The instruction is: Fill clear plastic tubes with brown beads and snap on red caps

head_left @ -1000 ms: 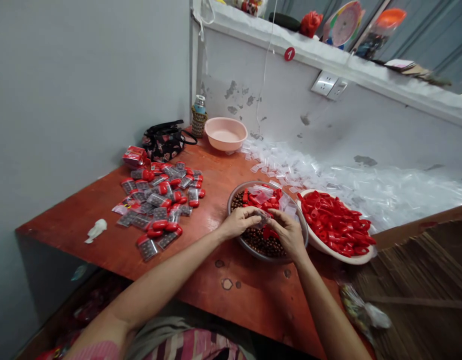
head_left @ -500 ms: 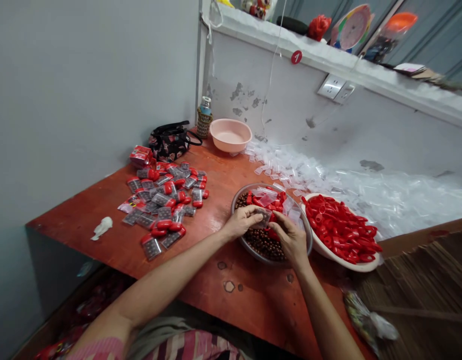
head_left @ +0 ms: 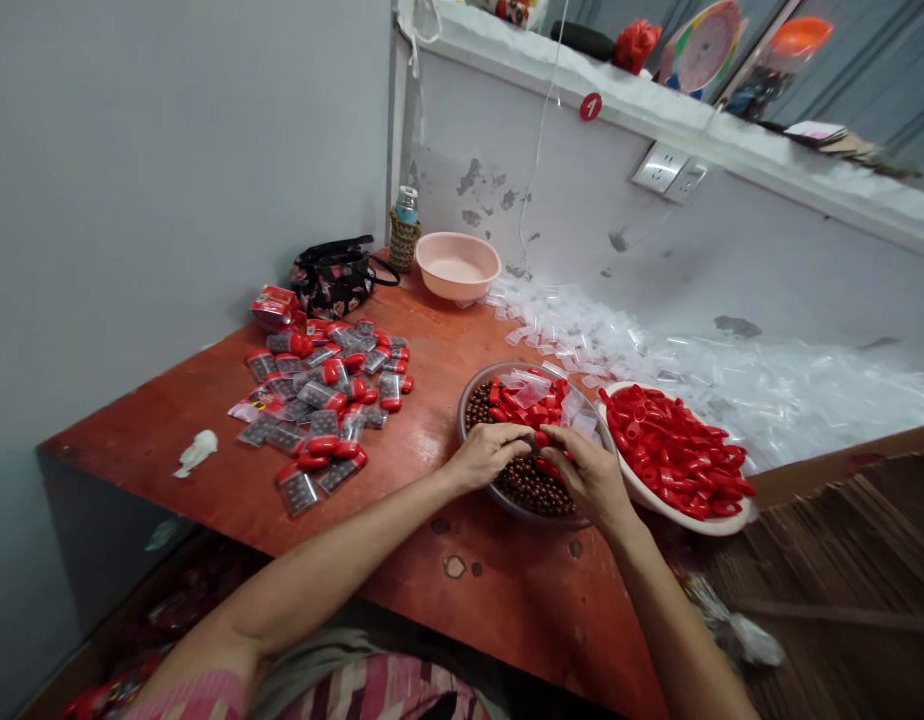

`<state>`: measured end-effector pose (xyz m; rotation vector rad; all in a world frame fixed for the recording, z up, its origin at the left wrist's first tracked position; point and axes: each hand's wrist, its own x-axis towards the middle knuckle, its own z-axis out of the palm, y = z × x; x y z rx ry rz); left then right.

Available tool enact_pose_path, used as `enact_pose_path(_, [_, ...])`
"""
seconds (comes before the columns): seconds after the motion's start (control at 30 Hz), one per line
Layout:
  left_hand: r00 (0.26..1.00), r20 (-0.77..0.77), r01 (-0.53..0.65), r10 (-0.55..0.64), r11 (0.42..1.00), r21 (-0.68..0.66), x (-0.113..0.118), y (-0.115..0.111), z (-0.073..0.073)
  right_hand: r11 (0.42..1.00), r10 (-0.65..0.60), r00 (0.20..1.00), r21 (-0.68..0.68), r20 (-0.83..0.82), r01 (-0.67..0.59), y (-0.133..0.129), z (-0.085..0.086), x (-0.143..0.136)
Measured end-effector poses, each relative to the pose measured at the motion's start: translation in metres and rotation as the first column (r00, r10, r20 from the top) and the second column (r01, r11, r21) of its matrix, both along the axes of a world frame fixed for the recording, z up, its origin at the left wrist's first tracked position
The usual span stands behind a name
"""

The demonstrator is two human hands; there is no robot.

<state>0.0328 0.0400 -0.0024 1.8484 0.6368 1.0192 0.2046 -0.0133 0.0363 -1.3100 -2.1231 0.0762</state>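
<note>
Both my hands meet over a grey bowl (head_left: 463, 415) that holds brown beads (head_left: 535, 490), red caps and flat clear plastic cases (head_left: 528, 388). My left hand (head_left: 486, 457) is closed, thumb against fingers, around a small clear case of beads, now mostly hidden by the fingers. A red cap (head_left: 541, 439) shows at that case's end, pinched by my right hand (head_left: 595, 478). Whether the cap is fully seated cannot be seen. To the right, a white basin (head_left: 698, 526) is heaped with red caps (head_left: 668, 450).
Bead-filled cases with red caps (head_left: 319, 395) lie piled on the red table (head_left: 424, 560) at left. Behind are a black flowered bag (head_left: 334, 285), a bottle (head_left: 406, 225) and a pink basin (head_left: 458, 285). Clear cases (head_left: 769, 400) spread along the wall. Cardboard (head_left: 844, 560) stands at right.
My hands have closed in on each other and the left fingers now cover the bead-filled case, which showed clearly before. The view has shifted slightly.
</note>
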Motion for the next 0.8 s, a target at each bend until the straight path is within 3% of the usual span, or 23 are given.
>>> enact_pose_path(0.37, [0.997,-0.074,-0.02,0.036,0.977,0.214,-0.002,-0.004,-0.013,0.996,0.0,0.999,0.089,0.053,-0.004,-0.013,-0.018,-0.008])
enact_pose_path(0.57, [0.998,-0.042,-0.042,0.056,0.96,0.277,-0.004,-0.005,-0.014,0.992,-0.02,1.0,0.121,-0.017,0.022,-0.013,-0.017,-0.011])
enact_pose_path(0.8, [1.0,-0.018,-0.004,0.011,0.932,0.361,-0.006,-0.004,-0.017,0.995,0.015,0.998,0.094,0.062,-0.021,-0.017,-0.013,-0.007])
